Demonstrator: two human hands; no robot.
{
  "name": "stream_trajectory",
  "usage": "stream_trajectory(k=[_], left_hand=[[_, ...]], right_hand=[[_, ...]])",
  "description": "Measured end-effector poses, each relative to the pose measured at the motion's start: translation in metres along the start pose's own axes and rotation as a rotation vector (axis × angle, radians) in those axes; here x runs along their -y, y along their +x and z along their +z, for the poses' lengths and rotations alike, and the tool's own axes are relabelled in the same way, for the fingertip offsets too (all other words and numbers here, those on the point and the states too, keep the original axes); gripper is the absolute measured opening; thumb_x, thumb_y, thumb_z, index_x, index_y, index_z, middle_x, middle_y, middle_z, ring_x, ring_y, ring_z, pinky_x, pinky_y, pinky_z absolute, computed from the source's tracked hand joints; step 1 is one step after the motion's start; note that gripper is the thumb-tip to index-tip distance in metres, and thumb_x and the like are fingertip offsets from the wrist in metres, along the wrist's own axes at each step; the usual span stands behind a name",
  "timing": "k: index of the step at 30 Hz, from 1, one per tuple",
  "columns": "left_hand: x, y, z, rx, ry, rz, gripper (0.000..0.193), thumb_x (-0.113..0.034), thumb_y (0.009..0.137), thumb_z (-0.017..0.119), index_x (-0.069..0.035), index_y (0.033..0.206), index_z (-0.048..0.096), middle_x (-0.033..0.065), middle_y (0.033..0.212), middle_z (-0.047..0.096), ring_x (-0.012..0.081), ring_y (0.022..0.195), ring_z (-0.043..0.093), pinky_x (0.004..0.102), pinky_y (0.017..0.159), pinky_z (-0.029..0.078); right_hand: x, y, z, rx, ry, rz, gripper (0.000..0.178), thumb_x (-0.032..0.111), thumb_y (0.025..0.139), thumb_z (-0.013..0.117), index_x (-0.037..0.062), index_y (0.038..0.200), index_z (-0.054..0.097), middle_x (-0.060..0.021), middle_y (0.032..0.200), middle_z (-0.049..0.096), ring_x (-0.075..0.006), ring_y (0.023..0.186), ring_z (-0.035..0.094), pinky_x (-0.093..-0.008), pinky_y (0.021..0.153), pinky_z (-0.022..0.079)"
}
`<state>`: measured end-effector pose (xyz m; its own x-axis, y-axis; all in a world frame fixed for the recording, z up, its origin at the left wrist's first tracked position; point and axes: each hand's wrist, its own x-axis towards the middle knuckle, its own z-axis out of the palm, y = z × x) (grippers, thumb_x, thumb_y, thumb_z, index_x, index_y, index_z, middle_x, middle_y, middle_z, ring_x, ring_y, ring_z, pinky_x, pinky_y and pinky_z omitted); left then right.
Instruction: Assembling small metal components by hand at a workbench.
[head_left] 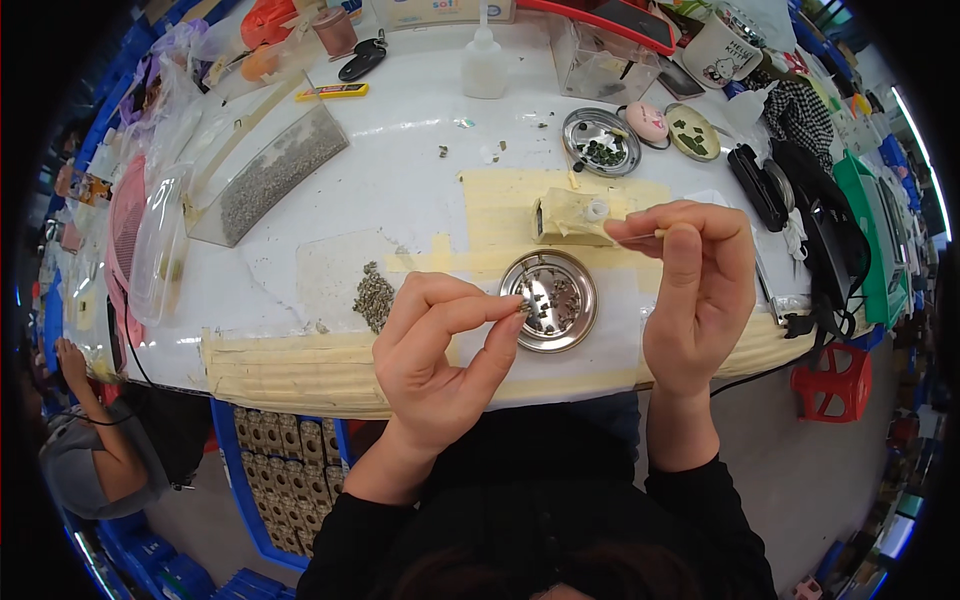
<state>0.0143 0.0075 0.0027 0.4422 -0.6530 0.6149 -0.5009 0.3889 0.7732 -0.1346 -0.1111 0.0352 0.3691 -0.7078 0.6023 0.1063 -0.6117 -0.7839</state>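
Observation:
My left hand (440, 350) pinches a tiny greyish piece (524, 306) between thumb and forefinger, above the left rim of a round shiny metal dish (585, 325). Several small dark bits lie in that dish. On the right, my right hand (700, 290) is closed on a thin, pale-tipped stick (659, 233), whose other end I cannot make out. Its fingers are just right of a small box wrapped in cream tape (565, 222), which has a white round cap (596, 209) on it. To the left of my left hand lies a pile of small grey-green pieces (374, 298).
A clear tray of grey granules (285, 170) stands at the left. Farther back are a white squeeze bottle (484, 65), a yellow cutter (332, 91) and a glass dish with dark green bits (601, 142). Cream padding (290, 370) covers the front edge. A person (100, 450) sits at far left.

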Motion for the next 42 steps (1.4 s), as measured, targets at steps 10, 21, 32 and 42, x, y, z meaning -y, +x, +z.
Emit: stream_trajectory(k=[10,21,32,42], left_hand=[[0.001,0.0,0.002,-0.031,0.0,-0.003,0.019,0.005,0.074,0.077,0.001,0.091,0.073,0.0073,0.083,0.061,0.0163,0.074,0.057,0.0253,0.064,0.044],[0.005,0.0,-0.001,-0.034,0.003,0.071,0.024,0.005,0.074,0.078,-0.003,0.096,0.074,0.0058,0.087,0.062,0.016,0.077,0.058,0.0261,0.066,0.046],[0.0,0.002,0.0,-0.031,0.103,0.105,0.025,0.004,0.072,0.079,-0.004,0.095,0.074,0.0053,0.086,0.063,0.0192,0.077,0.058,0.0283,0.066,0.046],[0.002,0.005,-0.001,0.051,0.086,0.2,0.022,0.007,0.073,0.075,-0.001,0.094,0.072,0.0059,0.085,0.062,0.0192,0.078,0.055,0.0297,0.069,0.044]], right_hand=[[-0.02,0.02,-0.006,-0.025,-0.614,-0.235,0.009,0.003,0.085,0.07,0.0009,0.091,0.063,-0.0105,0.085,0.064,-0.0263,0.078,0.06,-0.0338,0.069,0.048],[0.014,-0.013,0.009,0.229,-0.135,-0.002,0.012,0.006,0.089,0.069,-0.0018,0.097,0.069,-0.01,0.088,0.066,-0.0191,0.079,0.06,-0.0276,0.069,0.048],[0.012,-0.02,0.023,0.296,0.156,0.312,0.009,0.006,0.09,0.069,-0.0014,0.095,0.066,-0.0044,0.083,0.063,-0.0096,0.073,0.058,-0.023,0.066,0.047],[0.011,-0.016,0.01,0.345,0.661,0.706,0.008,0.001,0.09,0.069,-0.0024,0.095,0.064,-0.0014,0.086,0.064,-0.0054,0.078,0.058,-0.0205,0.069,0.048]])
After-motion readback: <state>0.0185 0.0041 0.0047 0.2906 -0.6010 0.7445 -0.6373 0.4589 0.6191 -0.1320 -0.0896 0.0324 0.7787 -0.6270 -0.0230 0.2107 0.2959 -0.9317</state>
